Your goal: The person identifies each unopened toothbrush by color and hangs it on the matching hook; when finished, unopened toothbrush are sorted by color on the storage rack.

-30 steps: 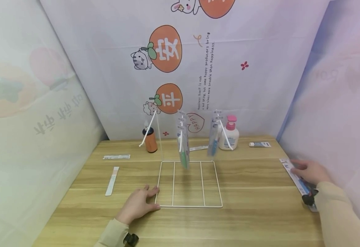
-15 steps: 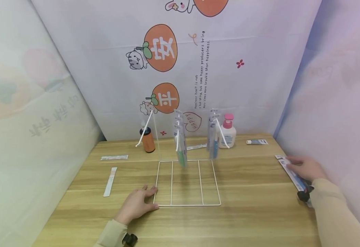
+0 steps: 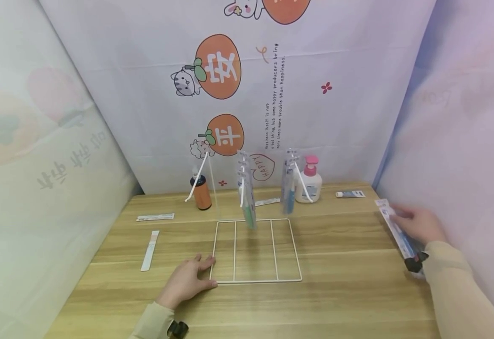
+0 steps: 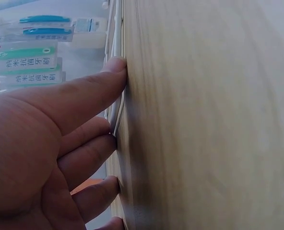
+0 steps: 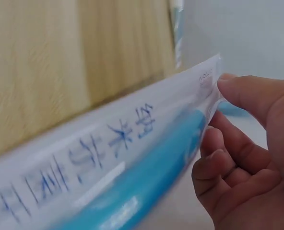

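Note:
My left hand (image 3: 187,281) rests at the near left corner of a white wire display rack (image 3: 256,282). In the left wrist view its thumb (image 4: 91,91) and fingertips touch the base wire and the tabletop. Over at the right table edge my right hand (image 3: 420,225) pinches a packaged toothbrush (image 3: 392,228) by one end. The right wrist view shows its clear wrapper and blue handle (image 5: 147,184), tilted off the wood. Packaged green toothbrushes (image 3: 248,214) hang from the rack's middle hook, and packaged blue ones (image 3: 290,200) from its right hook. The left hook (image 3: 197,179) holds nothing.
An orange bottle (image 3: 203,195) and a white pump bottle (image 3: 308,188) with a pink top stand behind the rack. A tube (image 3: 350,194) lies back right. Flat packets (image 3: 155,217) lie at the left and behind the rack. Cloth walls enclose the table.
The toothbrush in my right hand has come up off the table at its far end and shifted slightly. My left hand stays at the rack's corner. The head view has shifted a little.

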`<state>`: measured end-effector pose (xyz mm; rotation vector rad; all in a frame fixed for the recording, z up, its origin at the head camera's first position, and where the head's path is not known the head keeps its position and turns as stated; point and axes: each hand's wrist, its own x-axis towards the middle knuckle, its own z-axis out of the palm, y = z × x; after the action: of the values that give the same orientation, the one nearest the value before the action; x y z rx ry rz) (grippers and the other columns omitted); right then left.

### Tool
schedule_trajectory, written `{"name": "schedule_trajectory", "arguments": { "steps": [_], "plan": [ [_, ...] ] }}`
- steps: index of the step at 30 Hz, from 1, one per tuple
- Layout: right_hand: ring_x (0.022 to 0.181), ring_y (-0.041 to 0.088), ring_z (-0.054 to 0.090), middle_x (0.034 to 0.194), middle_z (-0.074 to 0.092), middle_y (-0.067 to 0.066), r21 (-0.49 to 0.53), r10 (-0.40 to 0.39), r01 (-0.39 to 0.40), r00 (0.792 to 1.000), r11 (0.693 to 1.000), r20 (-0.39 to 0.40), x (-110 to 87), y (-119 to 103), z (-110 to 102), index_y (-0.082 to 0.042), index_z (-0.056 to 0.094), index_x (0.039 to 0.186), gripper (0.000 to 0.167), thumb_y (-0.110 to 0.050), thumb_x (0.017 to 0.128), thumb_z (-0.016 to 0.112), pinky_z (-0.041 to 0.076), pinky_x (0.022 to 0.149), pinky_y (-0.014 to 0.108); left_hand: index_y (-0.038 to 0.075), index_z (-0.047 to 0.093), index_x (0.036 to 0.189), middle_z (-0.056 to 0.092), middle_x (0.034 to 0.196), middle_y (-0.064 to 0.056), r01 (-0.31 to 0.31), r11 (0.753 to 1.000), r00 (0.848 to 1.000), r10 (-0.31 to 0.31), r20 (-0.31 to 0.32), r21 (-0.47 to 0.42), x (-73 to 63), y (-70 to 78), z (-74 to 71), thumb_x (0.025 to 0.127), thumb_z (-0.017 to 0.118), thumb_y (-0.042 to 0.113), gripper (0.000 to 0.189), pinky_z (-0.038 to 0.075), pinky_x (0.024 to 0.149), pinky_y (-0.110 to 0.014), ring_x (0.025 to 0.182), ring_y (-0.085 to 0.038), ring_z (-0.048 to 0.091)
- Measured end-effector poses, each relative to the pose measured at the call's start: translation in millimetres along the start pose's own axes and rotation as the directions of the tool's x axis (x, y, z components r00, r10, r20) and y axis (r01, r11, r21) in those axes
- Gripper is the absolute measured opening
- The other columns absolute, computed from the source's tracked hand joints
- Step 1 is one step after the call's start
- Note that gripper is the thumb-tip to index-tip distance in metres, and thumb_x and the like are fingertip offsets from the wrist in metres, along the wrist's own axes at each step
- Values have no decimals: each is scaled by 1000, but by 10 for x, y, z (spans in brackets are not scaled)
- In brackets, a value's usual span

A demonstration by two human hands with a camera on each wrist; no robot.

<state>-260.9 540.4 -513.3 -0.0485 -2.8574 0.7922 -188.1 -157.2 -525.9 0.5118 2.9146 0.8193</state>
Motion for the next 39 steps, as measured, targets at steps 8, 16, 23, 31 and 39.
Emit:
{"name": "schedule_trajectory", "arguments": {
  "steps": [8,16,23,31,39],
  "plan": [
    [113,50,68,136,68,29,72,-40,49,992,996,-120,-54,-605,-102,-12,56,158,63,-49,108,65,51,83,49,8,71,143,57,148,-36,-10,1000,1000,10,7,0,-4,-15,7,85,93,39,70,44,112,-68,140,-54,54],
    [78,-14,61,122,76,23,166,-134,209,917,964,-375,-271,-1487,-271,-17,70,145,48,-26,99,82,50,59,12,7,70,143,56,148,-38,-21,1000,1000,21,11,-13,1,-24,10,85,93,38,70,44,112,-69,139,-56,53],
    [63,-5,53,87,75,4,121,-357,515,726,848,-588,-617,-2200,-367,-9,81,127,49,6,81,91,40,56,11,7,70,144,56,149,-36,-26,999,1000,26,15,-19,6,-32,11,85,93,38,71,44,112,-70,141,-55,52],
    [71,3,52,79,71,9,166,-523,793,526,586,-670,-1021,-2823,-344,12,79,110,31,-9,90,90,40,63,14,6,70,144,57,149,-34,-24,999,1000,25,14,-25,-2,-16,-3,85,93,37,70,43,112,-71,141,-56,51],
    [75,5,59,94,78,15,152,-549,842,463,518,-696,-1184,-3041,-119,8,81,110,45,-34,96,85,46,71,12,6,70,143,60,149,-29,-33,999,999,33,10,-16,-4,-7,-1,85,93,37,70,43,112,-70,141,-56,52]
  ]
}}
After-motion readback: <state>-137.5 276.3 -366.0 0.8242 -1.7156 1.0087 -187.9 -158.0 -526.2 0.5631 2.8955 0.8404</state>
